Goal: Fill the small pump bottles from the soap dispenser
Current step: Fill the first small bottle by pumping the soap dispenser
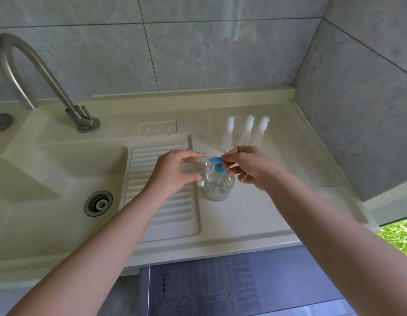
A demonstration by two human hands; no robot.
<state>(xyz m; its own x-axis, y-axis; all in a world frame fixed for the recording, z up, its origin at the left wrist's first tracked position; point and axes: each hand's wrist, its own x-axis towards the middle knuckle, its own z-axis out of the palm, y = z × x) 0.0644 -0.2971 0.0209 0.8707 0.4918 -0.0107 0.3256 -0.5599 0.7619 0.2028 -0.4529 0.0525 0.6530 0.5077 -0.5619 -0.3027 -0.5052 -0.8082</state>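
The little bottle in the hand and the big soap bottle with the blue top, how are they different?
The little bottle lies tipped on its side in the left hand; the big soap bottle stands upright on the counter. The little bottle is slim and has no pump on; the big soap bottle is wide and wears a blue pump, touched by the right hand. Both are clear plastic.

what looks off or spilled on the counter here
Nothing stands out. No spill shows on the counter. The left hand holds a small bottle tilted at the blue pump of the soap dispenser, as filling needs.
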